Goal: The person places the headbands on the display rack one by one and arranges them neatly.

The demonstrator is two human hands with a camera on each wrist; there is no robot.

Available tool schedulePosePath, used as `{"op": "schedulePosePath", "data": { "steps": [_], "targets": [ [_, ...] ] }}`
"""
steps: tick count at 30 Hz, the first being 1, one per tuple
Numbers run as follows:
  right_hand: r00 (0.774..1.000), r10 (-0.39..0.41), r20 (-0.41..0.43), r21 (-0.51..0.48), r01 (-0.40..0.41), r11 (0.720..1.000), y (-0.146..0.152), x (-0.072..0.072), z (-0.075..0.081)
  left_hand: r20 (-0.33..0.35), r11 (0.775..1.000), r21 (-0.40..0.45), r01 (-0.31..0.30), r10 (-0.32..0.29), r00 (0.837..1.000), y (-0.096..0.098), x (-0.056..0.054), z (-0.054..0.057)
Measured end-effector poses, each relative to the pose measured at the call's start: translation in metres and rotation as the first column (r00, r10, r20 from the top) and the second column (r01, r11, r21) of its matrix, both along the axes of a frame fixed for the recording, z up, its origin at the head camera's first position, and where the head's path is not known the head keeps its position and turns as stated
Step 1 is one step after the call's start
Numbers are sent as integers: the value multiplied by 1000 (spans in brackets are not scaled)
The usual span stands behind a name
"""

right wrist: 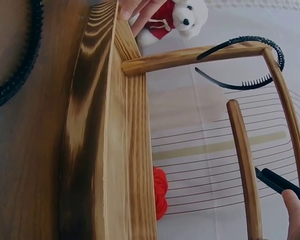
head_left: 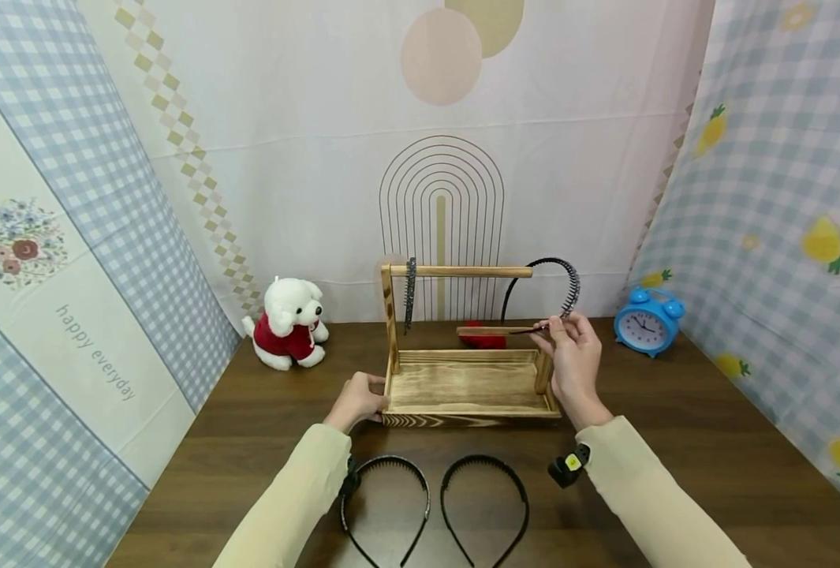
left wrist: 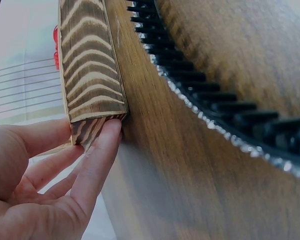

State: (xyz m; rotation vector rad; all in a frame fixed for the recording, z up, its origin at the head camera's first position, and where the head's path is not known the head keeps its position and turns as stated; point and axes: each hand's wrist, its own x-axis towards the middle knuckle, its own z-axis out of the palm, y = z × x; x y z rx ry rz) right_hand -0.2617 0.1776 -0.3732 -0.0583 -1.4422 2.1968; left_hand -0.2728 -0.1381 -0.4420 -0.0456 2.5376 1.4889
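Observation:
A wooden stand (head_left: 462,384) has a shallow tray base, a long upper bar and a shorter lower bar. My left hand (head_left: 357,401) grips the tray's left front corner, thumb and fingers on either side of the wood (left wrist: 92,65). Near the stand's right end, my right hand (head_left: 576,355) pinches a black toothed headband (head_left: 572,288), its tips beside the lower bar (right wrist: 245,170). Another dark headband (head_left: 410,292) hangs on the upper bar near the post. Two more headbands, one with a glittery edge (head_left: 391,459) and one plain black (head_left: 485,457), lie on the table in front.
A white plush dog (head_left: 295,323) in red sits at the back left. At the back right stands a blue alarm clock (head_left: 643,323). Something red (head_left: 482,341) is behind the stand. Patterned cloths (head_left: 285,197) hang around the brown table (head_left: 675,442).

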Motion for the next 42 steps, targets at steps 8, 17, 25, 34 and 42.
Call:
{"op": "schedulePosePath", "data": {
  "steps": [8,17,25,34,42],
  "targets": [
    [1000,19,0,24,-19,1000,-11,-2,2,0,1000,-3,-5,5,1000,0,0,-1],
    [999,44,10,41,-44,998,-24,-9,2,-2,1000,-3,-6,6,1000,0,-1,-3],
    [997,68,32,57,-69,996,-37,-12,2,-8,1000,-7,-2,2,1000,-1,-1,-4],
    [994,91,64,65,-95,993,-49,-14,1,-8,1000,2,-3,3,1000,0,-1,-4],
    [982,146,120,115,-160,980,-57,-14,3,4,1000,27,-12,12,1000,-1,-1,-3]
  ]
}}
